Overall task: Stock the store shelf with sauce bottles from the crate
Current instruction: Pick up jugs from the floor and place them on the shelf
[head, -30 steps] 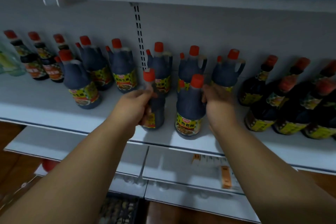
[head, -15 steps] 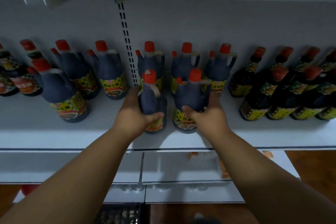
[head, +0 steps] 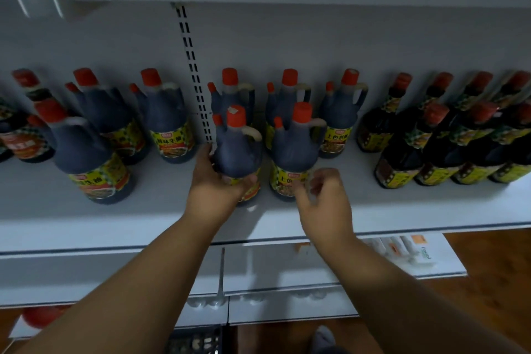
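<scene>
Two front bottles stand upright on the white shelf (head: pixel 161 218), side by side and slightly apart, ahead of a back row of like bottles. Left bottle (head: pixel 237 149): dark body, red cap, handle to the right, yellow label mostly hidden by the left hand (head: pixel 215 190). That hand wraps the lower body of this bottle; fingers lie along its left side and the thumb crosses its front near the label. Right bottle (head: pixel 296 149): same type, red cap, handle to the right, yellow label facing forward. The right hand (head: pixel 324 204) sits just in front of and to the right of this bottle, with fingers loosely curled and holding nothing. Contact between its fingertips and the bottle cannot be confirmed; the hand is blurred.

Back row (head: pixel 287 100): three matching bottles directly behind the two front ones, against the rear panel. To the left stand further jug-type bottles, one large bottle (head: pixel 86 158) nearer the shelf edge. To the right stands a group of slimmer bottles (head: pixel 436 144) with red caps and yellow labels, in two rows. A slotted upright (head: pixel 195 75) runs down the rear panel behind the left bottle. The dark crate (head: pixel 198 342) is partly visible at the bottom edge, below the lower shelf (head: pixel 287 267).
</scene>
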